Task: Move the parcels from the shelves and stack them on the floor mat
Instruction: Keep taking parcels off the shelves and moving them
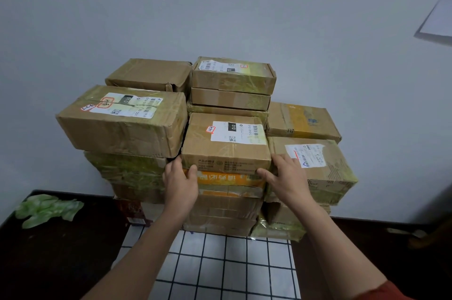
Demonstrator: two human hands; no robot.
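While left hand (pixel 181 184) and right hand (pixel 286 177) clasp the middle parcel (pixel 226 150), big parcel (pixel 122 125) crowding its left, green plastic (pixel 46 209) aside.

The light is dim, soft and even, with a cold grey-blue cast on the wall (pixel 220 5) behind the stack (pixel 122 135). Shadows are soft, darkest in the gaps inside the stack. Its tape (pixel 127 172) gives a weak greenish shine. The floor (pixel 49 263) left and right of the stack is almost black. The label (pixel 238 132) on the front parcel (pixel 225 155) is sharp. Far right of the stack the view is smeared; mat (pixel 234 263) lines below it fan out.
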